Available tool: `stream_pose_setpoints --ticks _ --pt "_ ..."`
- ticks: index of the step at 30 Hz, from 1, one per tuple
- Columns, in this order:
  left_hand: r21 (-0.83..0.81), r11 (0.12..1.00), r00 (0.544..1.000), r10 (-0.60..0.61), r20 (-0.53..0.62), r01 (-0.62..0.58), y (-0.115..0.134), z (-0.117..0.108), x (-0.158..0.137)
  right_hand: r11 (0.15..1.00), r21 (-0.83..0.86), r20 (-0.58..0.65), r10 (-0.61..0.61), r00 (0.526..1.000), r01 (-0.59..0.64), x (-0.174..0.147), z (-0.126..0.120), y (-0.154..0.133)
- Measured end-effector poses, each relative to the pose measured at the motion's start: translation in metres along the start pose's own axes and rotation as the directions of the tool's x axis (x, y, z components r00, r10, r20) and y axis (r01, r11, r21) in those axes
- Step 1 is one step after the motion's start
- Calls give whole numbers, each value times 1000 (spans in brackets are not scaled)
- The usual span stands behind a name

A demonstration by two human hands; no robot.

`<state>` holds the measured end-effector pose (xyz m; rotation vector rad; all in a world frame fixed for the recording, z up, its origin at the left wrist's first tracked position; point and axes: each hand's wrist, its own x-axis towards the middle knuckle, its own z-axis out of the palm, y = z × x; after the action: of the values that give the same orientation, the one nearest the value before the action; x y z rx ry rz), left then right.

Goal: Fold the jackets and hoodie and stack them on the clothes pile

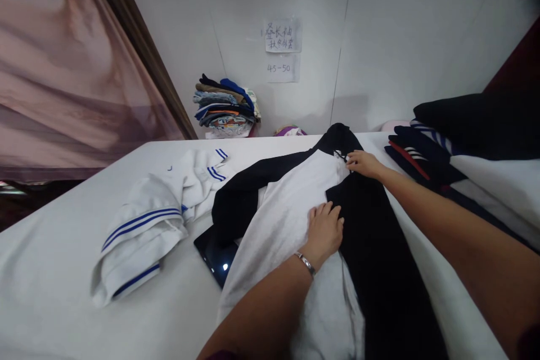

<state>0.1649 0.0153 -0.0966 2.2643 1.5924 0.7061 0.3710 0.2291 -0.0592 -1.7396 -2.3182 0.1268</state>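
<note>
A white hooded jacket (291, 202) with black sleeves and a black hood lies spread on the white table (177, 326), its hood toward the wall. My left hand (324, 230) rests flat with fingers stretched on the white body, by the edge of the black sleeve on the right. At the neck, near a dark drawstring, my right hand (363, 163) has its fingers closed on the jacket's edge; the fingertips are partly hidden. A flat black glossy device (215, 256) pokes out from under the left sleeve.
To the left lies a crumpled white garment (143, 219) with blue stripes. Dark and white clothes (455, 152) are piled at the right. Behind the table's far edge stands a stack of folded clothes (225, 104). Paper signs (282, 36) hang on the wall; a pink curtain (63, 67) hangs left.
</note>
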Motion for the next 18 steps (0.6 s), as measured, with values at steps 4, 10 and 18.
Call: stream_pose_setpoints --ticks 4,10,18 --pt "-6 1000 1000 11 -2 -11 0 0 0 994 -107 183 2 983 18 8 6 -8" --pt "3 1000 1000 20 -20 -20 -1 3 -1 977 -210 227 78 971 -30 8 12 -7" --pt "-4 1000 999 25 -21 -26 -2 4 -1 994 -93 154 70 986 -56 -5 17 -6"
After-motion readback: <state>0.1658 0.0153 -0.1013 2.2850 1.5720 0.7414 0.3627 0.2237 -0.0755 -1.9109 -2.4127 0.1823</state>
